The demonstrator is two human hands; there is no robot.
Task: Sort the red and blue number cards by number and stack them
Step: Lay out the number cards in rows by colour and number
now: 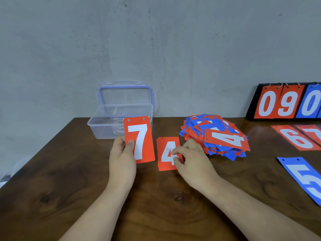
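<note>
Two red cards are in play. The red 7 card (pixel 139 142) is a tall rectangle with a big white 7 and two small punch holes along its top edge. The left hand (pixel 121 157) holds it upright off the worktop (pixel 69 188), thumb (pixel 130 145) pressed on the lower left of its face and the fingers tucked behind. It sits in front of a clear plastic box (pixel 107 126) whose lid is tipped up against the wall.

Just to the right of it is the red 4 card (pixel 166 153), same style, face up. The right hand (pixel 192 162) pinches its right edge with curled fingertips. I can't really tell if the card is flat on the wood or lifted a bit.

Right behind that hand is a messy pile (pixel 215 146) of mixed red and blue cards, with another 4 card (pixel 226 139) lying sideways on top. The knuckles are just beside the pile's near edge.

Farther right on the worktop there's a red 6 card (pixel 297 138) and a second 7 card (pixel 313 133) side by side, plus a blue 5 card (pixel 304 178) nearer the front edge, all face up. A black flip scoreboard (pixel 284 103) stands at the back right showing 0, 9, 0.
</note>
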